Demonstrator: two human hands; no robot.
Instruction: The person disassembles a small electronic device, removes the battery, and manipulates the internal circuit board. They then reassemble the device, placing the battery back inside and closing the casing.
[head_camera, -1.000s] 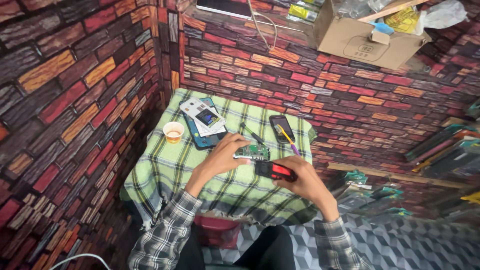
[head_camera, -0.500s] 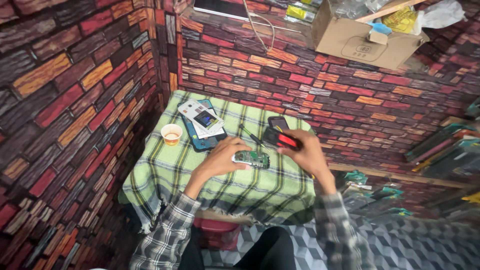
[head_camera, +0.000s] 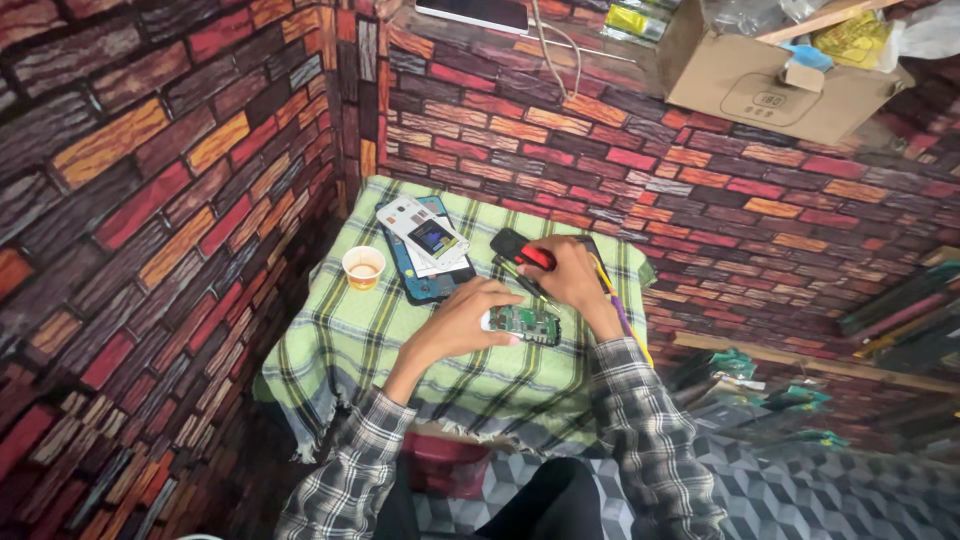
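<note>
A small green circuit board (head_camera: 528, 322) lies on a green plaid cloth (head_camera: 390, 330) that covers a small table. My left hand (head_camera: 470, 320) rests on the board's left end and holds it down. My right hand (head_camera: 570, 272) sits just behind the board, closed around a black and red tool (head_camera: 528, 254) whose thin tip points down towards the board. Both arms wear a grey checked shirt.
A paper cup (head_camera: 363, 266) stands at the cloth's left. Beside it lies a blue phone shell (head_camera: 428, 268) under a white box (head_camera: 424, 233). Thin tools (head_camera: 608, 292) lie by my right wrist. Brick-pattern walls close in on the left and behind; a cardboard box (head_camera: 770, 80) sits above.
My right hand carried the black and red tool from in front of the board to the far side, then back down to it. My left hand stayed on the board.
</note>
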